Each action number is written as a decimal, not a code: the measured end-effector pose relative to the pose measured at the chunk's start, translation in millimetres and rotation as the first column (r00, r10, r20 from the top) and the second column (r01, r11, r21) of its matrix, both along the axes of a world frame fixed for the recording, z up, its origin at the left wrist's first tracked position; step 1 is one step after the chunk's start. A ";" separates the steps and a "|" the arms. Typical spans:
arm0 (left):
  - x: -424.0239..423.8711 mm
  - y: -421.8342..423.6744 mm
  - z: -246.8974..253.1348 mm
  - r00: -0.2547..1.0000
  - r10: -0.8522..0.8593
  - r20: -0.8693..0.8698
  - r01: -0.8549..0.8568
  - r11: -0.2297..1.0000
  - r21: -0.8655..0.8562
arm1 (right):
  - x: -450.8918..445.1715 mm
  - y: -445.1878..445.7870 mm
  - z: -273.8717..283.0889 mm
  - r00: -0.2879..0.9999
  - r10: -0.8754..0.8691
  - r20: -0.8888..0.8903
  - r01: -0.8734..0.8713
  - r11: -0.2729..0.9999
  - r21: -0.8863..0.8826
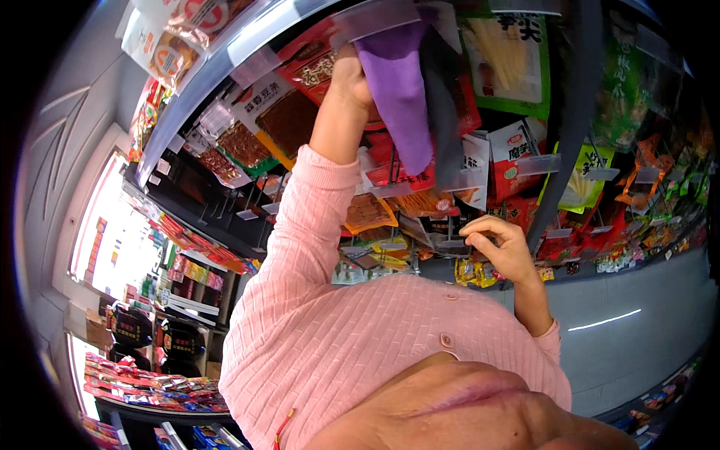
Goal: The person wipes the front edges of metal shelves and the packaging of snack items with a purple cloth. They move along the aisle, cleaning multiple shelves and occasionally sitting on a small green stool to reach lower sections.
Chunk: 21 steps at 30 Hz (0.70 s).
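Note:
My left hand (353,76) is raised to the hanging snack packets at the top centre. A purple cloth (396,95) hangs down from it, with a dark grey cloth part (441,107) beside the purple. The fingertips are hidden behind a clear plastic label holder (377,19). Red packets (315,62) hang just behind that hand. Lower down, to the right of the cloth, my right hand (498,242) has loosely bent fingers with nothing visible in them. It is in front of the lower hooks, below a red and white packet (514,157).
Clear label holders (464,180) stick out on hooks among the packets. A dark upright post (568,129) crosses the rack at right. A pale shelf edge (236,42) runs across the upper left. More stocked shelves (152,388) stand at lower left.

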<state>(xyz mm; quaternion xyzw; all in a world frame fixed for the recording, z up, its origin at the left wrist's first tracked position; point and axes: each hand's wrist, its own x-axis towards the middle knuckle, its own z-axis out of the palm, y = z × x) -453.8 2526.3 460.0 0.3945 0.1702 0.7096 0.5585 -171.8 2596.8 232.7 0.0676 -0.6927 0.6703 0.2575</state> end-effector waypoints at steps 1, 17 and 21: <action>-1.5 8.5 5.1 1.000 -0.004 0.003 0.004 1.000 0.007 | 1.5 1.2 -3.7 1.000 0.006 0.002 -0.006 0.999 0.032; 17.7 22.2 33.4 0.995 0.094 -0.035 -0.091 0.993 0.070 | 12.0 9.0 -18.0 1.000 0.018 0.010 -0.019 0.998 0.059; 25.4 14.5 26.2 0.992 0.119 -0.040 -0.116 0.992 0.058 | 13.5 6.9 -23.1 0.999 0.026 0.023 -0.027 0.997 0.069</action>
